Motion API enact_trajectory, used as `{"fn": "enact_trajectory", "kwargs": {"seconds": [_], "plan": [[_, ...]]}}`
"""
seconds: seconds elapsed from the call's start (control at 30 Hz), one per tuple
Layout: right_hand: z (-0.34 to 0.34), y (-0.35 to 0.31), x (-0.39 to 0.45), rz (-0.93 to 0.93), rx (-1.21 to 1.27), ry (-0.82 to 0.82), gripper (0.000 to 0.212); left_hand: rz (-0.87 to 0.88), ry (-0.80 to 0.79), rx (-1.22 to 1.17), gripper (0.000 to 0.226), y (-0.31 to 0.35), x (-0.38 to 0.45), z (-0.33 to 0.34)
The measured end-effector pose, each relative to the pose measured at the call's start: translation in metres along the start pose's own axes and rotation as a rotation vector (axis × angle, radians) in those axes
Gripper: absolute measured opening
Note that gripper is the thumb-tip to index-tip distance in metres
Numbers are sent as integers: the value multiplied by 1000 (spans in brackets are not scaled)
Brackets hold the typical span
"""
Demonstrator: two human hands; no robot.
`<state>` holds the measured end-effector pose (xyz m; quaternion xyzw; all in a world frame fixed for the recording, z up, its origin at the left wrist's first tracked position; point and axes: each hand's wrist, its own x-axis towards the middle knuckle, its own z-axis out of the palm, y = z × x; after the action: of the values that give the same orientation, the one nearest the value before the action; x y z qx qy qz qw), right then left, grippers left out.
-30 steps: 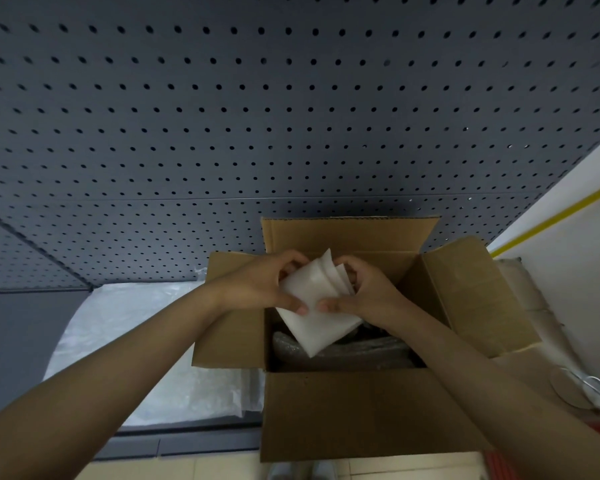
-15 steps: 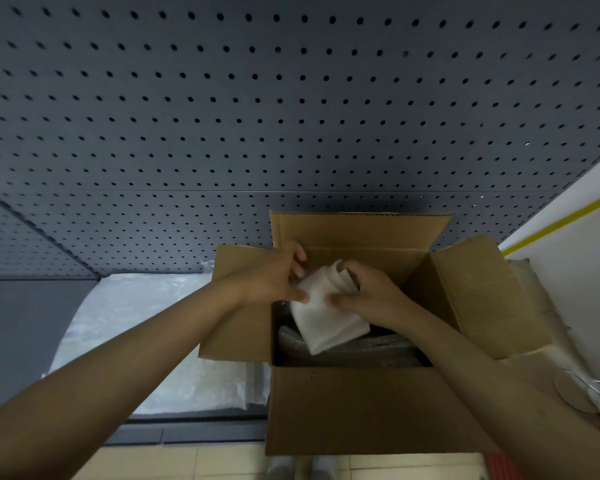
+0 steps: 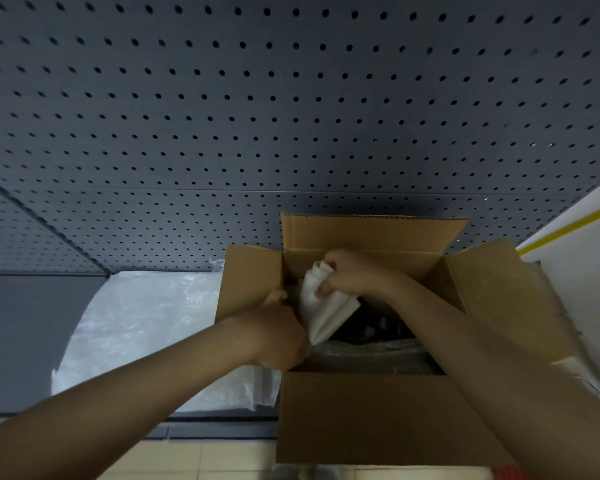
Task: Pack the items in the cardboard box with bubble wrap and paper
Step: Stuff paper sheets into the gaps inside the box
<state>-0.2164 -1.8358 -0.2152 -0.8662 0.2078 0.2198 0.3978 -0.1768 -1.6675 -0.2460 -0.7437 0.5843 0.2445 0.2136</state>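
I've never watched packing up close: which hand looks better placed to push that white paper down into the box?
Probably the right hand: it grips the top of the white paper above the cardboard box opening. The left hand sits low at the box's left wall.

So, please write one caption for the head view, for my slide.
Right hand grips folded white paper inside the open cardboard box; left hand reaches in beside it.
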Motion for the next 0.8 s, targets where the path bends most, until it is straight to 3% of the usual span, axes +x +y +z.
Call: {"fn": "enact_trajectory", "kwargs": {"seconds": [0.13,0.37,0.43,0.63,0.7,0.8], "plan": [[0,-6,10,-3,-55,-42,27,-13,-207,-51,59,16,-8,-18],[27,-4,22,-38,-218,113,30,41,-219,-211,75,15,-21,-20],[42,1,21,-72,-237,206,29,71,-138,-200,75,16,-30,-17],[73,11,20,-186,-245,347,23,151,328,2,71,13,-34,6],[76,11,25,-168,-247,363,24,152,405,57,70,8,-32,9],[77,10,31,-119,-226,357,18,149,375,97,75,4,-30,14]]}}
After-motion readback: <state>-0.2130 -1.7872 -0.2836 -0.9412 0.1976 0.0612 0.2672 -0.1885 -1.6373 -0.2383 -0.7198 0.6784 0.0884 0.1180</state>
